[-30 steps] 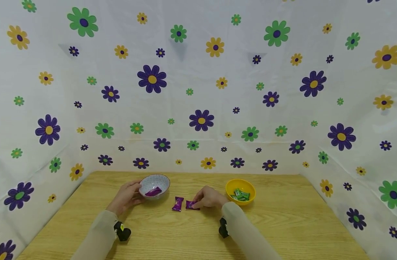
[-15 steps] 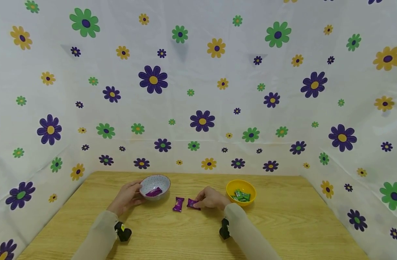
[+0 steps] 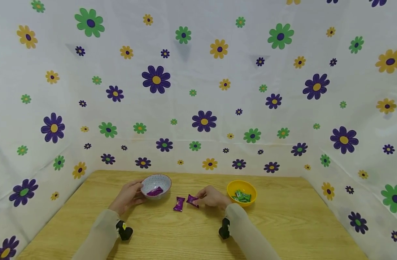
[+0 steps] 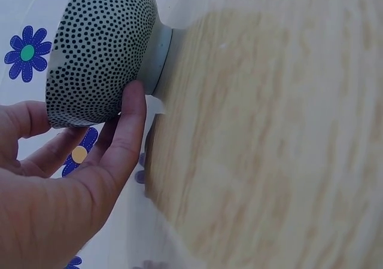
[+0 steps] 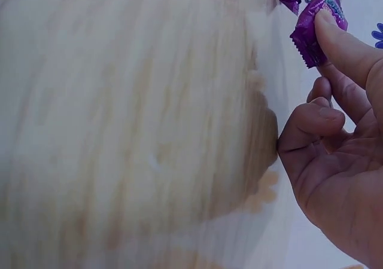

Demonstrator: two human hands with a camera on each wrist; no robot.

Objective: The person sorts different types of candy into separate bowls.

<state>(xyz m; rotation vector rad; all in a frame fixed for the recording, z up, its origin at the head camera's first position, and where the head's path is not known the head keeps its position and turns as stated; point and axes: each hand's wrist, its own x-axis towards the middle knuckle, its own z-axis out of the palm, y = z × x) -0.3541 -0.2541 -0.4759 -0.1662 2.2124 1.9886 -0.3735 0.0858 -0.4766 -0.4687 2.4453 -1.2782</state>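
In the head view a speckled bowl (image 3: 152,182) stands at the left with purple-wrapped candy (image 3: 155,191) inside. My left hand (image 3: 126,196) holds its left side; the left wrist view shows thumb and fingers against the dotted outside of the bowl (image 4: 105,48), one fingertip near its foot. My right hand (image 3: 213,198) pinches one purple-wrapped candy (image 3: 191,199) between thumb and finger, its end tilted up. That candy (image 5: 308,33) is plain in the right wrist view, where the other fingers curl below it. Another purple-wrapped candy (image 3: 178,204) lies on the table just left of it.
A yellow bowl (image 3: 240,185) with several green-wrapped candies (image 3: 241,196) stands to the right, just beyond my right wrist. The wooden table (image 3: 172,238) meets a white flowered cloth (image 3: 185,108) at the back and sides.
The candy in my right hand has turned and its left end has risen. My left hand stays at the bowl. The whole view has shifted slightly.
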